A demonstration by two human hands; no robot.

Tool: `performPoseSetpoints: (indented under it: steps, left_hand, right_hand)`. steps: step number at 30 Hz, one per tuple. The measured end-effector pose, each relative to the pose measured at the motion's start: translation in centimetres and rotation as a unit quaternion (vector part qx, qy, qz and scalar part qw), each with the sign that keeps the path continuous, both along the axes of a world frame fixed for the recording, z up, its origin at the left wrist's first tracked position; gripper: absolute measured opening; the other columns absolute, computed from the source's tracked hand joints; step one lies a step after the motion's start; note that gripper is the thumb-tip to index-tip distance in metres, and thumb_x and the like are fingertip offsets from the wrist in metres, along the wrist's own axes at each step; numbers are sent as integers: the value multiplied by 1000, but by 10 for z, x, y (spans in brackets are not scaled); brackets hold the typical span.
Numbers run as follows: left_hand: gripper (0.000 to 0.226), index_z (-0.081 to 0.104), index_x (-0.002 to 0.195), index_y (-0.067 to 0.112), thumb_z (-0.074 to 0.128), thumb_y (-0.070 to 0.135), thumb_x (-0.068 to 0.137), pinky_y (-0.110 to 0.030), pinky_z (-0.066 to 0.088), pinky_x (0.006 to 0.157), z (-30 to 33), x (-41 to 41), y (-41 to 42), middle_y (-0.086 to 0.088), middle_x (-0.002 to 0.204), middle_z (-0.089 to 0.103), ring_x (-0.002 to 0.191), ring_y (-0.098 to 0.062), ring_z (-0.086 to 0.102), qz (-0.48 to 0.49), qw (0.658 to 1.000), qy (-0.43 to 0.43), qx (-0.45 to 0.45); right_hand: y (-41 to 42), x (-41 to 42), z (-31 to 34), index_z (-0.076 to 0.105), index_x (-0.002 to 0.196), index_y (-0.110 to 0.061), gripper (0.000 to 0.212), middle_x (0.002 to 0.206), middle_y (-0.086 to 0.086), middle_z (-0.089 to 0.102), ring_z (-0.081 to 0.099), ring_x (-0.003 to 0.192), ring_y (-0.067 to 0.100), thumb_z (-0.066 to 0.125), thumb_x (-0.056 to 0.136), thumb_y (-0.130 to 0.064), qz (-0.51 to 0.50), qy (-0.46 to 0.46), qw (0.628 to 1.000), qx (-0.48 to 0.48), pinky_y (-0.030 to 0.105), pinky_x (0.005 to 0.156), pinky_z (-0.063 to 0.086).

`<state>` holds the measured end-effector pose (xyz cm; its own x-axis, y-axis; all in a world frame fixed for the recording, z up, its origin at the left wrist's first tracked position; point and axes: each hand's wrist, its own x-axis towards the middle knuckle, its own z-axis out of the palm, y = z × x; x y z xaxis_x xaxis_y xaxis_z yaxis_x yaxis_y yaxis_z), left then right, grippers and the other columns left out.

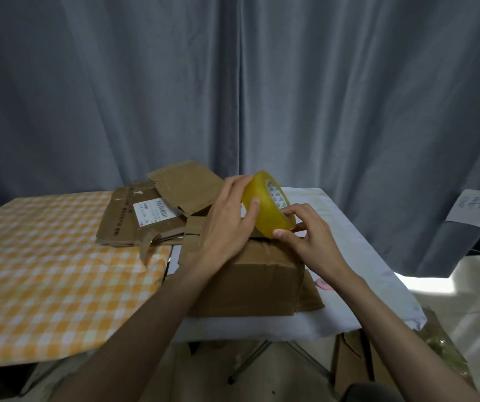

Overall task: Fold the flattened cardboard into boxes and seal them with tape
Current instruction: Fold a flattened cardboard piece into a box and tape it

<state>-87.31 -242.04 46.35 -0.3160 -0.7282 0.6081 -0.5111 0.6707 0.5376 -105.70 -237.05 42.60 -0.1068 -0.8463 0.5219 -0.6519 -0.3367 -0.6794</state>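
A folded brown cardboard box (262, 274) sits on the white-covered table (349, 256) in front of me. A yellowish roll of tape (265, 204) stands on edge at the box's top far edge. My left hand (227, 224) grips the roll from the left, thumb on its outer face. My right hand (305, 230) pinches at the roll's lower right rim, where the tape meets the box. Flattened cardboard (134, 219) with a white shipping label lies behind, and another bent piece (186, 184) rests on top of it.
An orange-and-white checked cloth (44, 271) covers the table on the left. Grey curtains (233, 82) hang behind. More cardboard (355, 361) stands on the floor under the white table's right corner. A paper sheet with writing (479, 210) hangs at the far right.
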Motion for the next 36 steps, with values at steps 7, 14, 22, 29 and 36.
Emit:
performPoseSetpoints:
  steps: [7, 14, 22, 29, 36]
  left_hand:
    - [36, 57, 134, 20, 40, 33, 105, -14, 36, 94, 10, 15, -21, 7, 129, 55, 117, -6, 49, -48, 990, 56, 124]
    - [40, 54, 140, 20, 53, 28, 101, -1, 38, 88, 13, 32, -21, 12, 128, 56, 112, 7, 52, -96, 983, 69, 143]
    - [39, 68, 125, 16, 69, 33, 91, -5, 45, 82, -10, 33, -11, 7, 114, 65, 103, 3, 59, 2, 989, 137, 56]
    - [45, 63, 132, 23, 70, 35, 89, -10, 47, 85, -2, 32, -6, 12, 126, 61, 106, 3, 57, -52, 987, 123, 87]
    - [61, 53, 141, 29, 71, 42, 84, -14, 39, 105, 15, 48, -6, 14, 137, 51, 127, 1, 48, -149, 980, 55, 118]
  right_hand:
    - [5, -5, -4, 61, 117, -20, 36, 128, -7, 52, 48, 124, 4, 77, 85, -16, 74, 31, 997, -12, 32, 94, 52]
    - [-2, -5, -1, 61, 112, -23, 38, 143, -17, 44, 43, 134, 9, 74, 82, -3, 91, 43, 995, -15, 48, 105, 46]
    - [-3, 0, -14, 61, 114, -29, 37, 142, -22, 42, 42, 132, 11, 76, 84, -14, 55, 65, 996, -22, 48, 102, 49]
    - [6, 11, -1, 53, 106, -28, 54, 137, -17, 37, 37, 128, -4, 85, 69, -51, 44, 57, 997, 16, 25, 102, 45]
    - [9, 13, -1, 55, 90, -17, 44, 131, -4, 41, 40, 133, 5, 90, 68, -33, 55, -10, 998, -42, 36, 105, 47]
